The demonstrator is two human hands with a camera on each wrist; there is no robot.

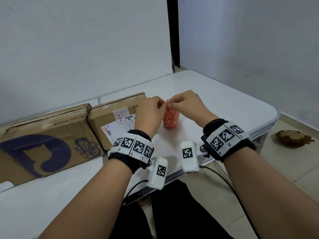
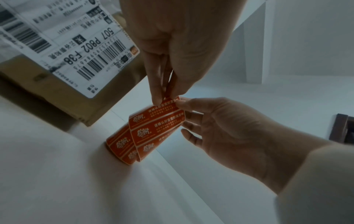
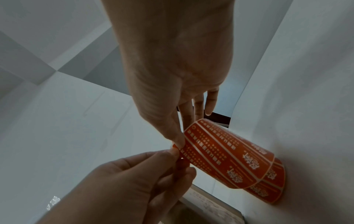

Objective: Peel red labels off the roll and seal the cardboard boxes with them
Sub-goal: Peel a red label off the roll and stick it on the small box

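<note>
A roll of red labels [image 1: 170, 120] stands on the white table [image 1: 224, 107], its loose strip pulled upward. My left hand [image 1: 151, 107] pinches the strip's top end [image 2: 168, 101] between thumb and fingers. My right hand [image 1: 184, 102] pinches the same end from the other side, thumb and forefinger on the top label [image 3: 184, 145]. The roll [image 3: 268, 181] shows in the right wrist view too, the strip [image 2: 155, 125] in the left. Two cardboard boxes lie to the left: a smaller one [image 1: 110, 114] with a white shipping label [image 2: 72, 50] and a larger one [image 1: 43, 140] with blue print.
A white wall stands close behind the table, with a dark post [image 1: 172, 31] at the corner. The table's right edge [image 1: 269, 123] drops to a tiled floor holding a brown object [image 1: 293, 138]. Cables hang from both wrist cameras at the front edge.
</note>
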